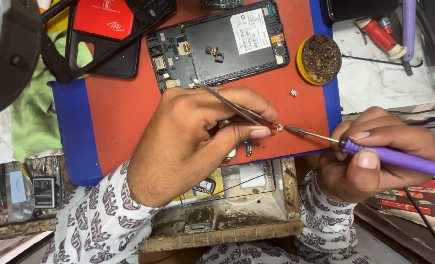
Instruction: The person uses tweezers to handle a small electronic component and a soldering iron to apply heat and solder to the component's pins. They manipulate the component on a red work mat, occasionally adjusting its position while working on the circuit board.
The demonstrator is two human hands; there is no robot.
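here the left hand point(188, 142) pinches thin silver metal tweezers point(232, 105) between thumb and forefinger, their tips gripping a tiny square metal component point(279, 127) over the red work mat with blue edges point(124, 105), while the right hand point(374, 151) is closed around a purple-handled soldering iron point(398, 159) whose fine tip touches that component. just beyond the hands lies an opened black phone with its back removed point(217, 44), and to its right sits a round yellow tin of brown flux residue point(319, 58) near another tiny loose metal part point(293, 93).
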